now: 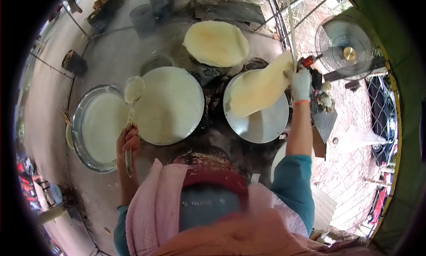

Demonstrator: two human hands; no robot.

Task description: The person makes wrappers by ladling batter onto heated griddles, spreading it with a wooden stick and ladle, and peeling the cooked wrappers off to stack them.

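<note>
The person's left hand (128, 141), bare, has its fingers wrapped around the handle of a ladle (134, 89), whose bowl is raised between a basin (106, 169) of pale liquid and a round pan (171, 107) with a pale surface. The right hand (301, 84), in a white glove, is at the upper edge of a thin, pale sheet (257, 94) hanging tilted over a second round pan (268, 127); its exact grip cannot be told. Another sheet (216, 43) lies beyond the pans. A fan (349, 53) stands at right.
</note>
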